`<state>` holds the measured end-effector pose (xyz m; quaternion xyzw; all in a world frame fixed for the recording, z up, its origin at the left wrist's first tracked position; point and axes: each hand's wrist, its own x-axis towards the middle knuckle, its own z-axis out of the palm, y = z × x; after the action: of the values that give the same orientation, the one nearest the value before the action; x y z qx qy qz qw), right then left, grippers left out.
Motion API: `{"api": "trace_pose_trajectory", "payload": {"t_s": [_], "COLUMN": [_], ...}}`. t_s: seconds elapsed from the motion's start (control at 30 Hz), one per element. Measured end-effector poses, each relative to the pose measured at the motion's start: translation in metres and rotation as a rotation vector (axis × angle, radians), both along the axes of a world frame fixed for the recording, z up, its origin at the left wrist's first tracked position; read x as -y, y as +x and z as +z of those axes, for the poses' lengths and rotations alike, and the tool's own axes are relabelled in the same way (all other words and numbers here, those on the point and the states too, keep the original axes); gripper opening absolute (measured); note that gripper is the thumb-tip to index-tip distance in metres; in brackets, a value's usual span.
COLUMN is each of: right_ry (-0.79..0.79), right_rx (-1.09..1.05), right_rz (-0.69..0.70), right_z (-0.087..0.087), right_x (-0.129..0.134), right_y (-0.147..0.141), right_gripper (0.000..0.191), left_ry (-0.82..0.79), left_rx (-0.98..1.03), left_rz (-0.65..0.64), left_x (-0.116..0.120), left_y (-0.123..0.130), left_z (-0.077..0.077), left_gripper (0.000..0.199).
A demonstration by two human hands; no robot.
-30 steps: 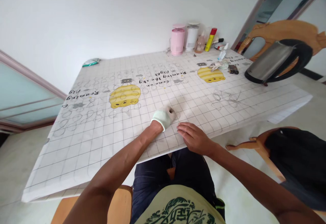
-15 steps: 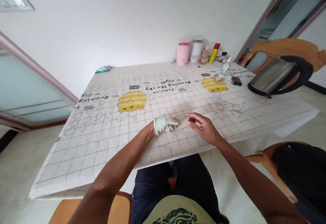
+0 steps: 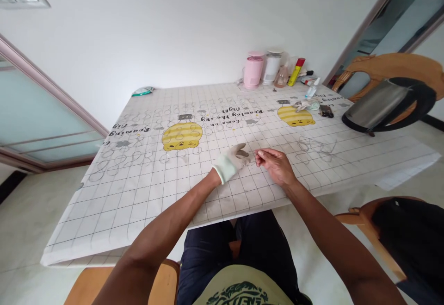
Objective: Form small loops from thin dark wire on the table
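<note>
My left hand, in a pale whitish glove with a mint cuff, is just above the table's near middle. Its thumb and fingers are apart, and I make out nothing between them. Close to its right, my bare right hand has thumb and fingertips pinched together; whatever they hold is too thin or small to name. Many thin, ring-like loops lie in rows on the left and middle of the table. A loose tangle of thin grey wire-like strands rests to the right of my right hand.
The table wears a white checked cloth with yellow bear prints. A steel kettle stands at the right edge. Toward the back are a crumpled glove, a small dark object, a dropper bottle, a pink canister and a green packet.
My left hand's fingers have spread from a curled pinch, and the hand has tilted upward. My right hand's fingers have closed into a pinch.
</note>
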<state>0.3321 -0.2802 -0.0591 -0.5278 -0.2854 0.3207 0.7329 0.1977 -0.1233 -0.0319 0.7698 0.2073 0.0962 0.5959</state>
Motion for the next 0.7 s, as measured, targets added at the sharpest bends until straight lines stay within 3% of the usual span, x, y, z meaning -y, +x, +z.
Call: {"api": "trace_pose_trajectory", "payload": {"t_s": [0.23,0.47,0.7], "right_ry": [0.023,0.020,0.011], "right_rx": [-0.061,-0.071,-0.093], "right_rz": [0.015,0.012,0.003], "right_z": [-0.005,-0.001,0.003], "right_x": [-0.007,-0.013,-0.012], "right_y": [-0.003,-0.004,-0.002], "right_gripper": [0.029,0.029,0.029], "left_ry": [0.107,0.218,0.170], "left_rx": [-0.066,-0.104,-0.144], "left_rz": [0.111,0.131,0.034], "left_x": [0.001,0.001,0.002], "left_y": [0.006,0.003,0.001], "left_z": [-0.014,-0.010,-0.005], "left_gripper": [0.044,0.033,0.032]}}
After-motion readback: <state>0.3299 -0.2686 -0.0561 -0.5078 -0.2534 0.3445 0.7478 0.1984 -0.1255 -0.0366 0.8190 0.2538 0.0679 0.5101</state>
